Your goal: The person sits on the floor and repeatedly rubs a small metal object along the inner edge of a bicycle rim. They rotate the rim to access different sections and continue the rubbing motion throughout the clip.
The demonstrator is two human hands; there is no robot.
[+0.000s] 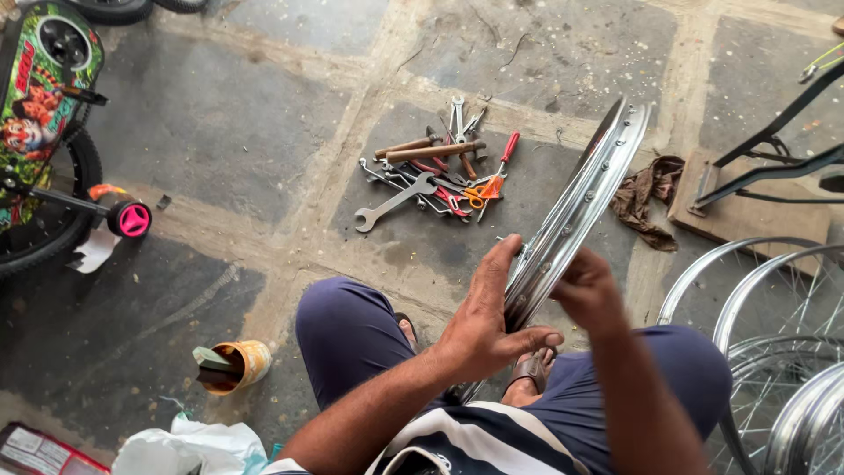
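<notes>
Being steadied edge-up, a shiny chrome spoke-holed wheel rim point(576, 207) is being clasped near its lower arc by both hands, left hand point(483, 321) and right hand point(587, 290); stiff, light, probably slippery metal.

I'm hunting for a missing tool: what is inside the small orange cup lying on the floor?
The small orange cup lies tipped, mouth leftward; a greenish flat block and a dark piece stick out. Anything deeper is hidden by its wall.

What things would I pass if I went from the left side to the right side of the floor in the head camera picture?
Child's bicycle → pink training wheel → orange cup → pile of tools → left hand → wheel rim → brown rag → spoked wheels.
</notes>
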